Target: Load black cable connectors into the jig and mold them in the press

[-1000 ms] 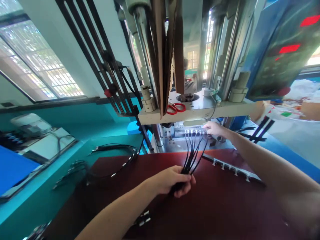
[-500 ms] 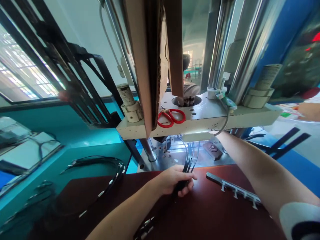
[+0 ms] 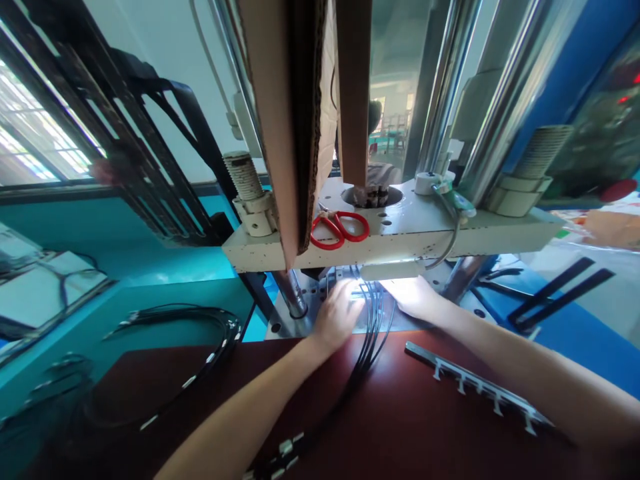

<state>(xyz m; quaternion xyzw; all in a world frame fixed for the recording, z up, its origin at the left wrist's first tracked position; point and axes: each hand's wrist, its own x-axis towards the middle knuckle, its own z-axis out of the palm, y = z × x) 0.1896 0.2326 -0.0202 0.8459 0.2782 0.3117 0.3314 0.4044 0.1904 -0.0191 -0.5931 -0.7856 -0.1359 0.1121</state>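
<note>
A bundle of thin black cables [image 3: 364,357] runs from under the press plate down across the dark red table, with light-coloured connectors [image 3: 289,448] at its near end. My left hand [image 3: 339,317] is left of the cables at the metal mould area [image 3: 313,303], its fingers bent forward and the thumb apart. My right hand [image 3: 414,297] reaches under the press plate from the right of the cables. Bright light washes out its fingertips, so what they touch cannot be made out. A metal bar with pale T-shaped pieces [image 3: 480,387] lies on the table below my right forearm.
Red-handled scissors [image 3: 341,230] lie on the white press plate [image 3: 400,243] above my hands. Cardboard [image 3: 285,133] stands upright there. Another cable bundle [image 3: 220,320] lies on the left. Steel columns [image 3: 295,293] flank the work area. Black forked bars [image 3: 560,293] project at the right.
My left hand has let go of the cable bundle and moved forward to the mould area. The cables now droop onto the table. My right hand has come partly into view under the plate.
</note>
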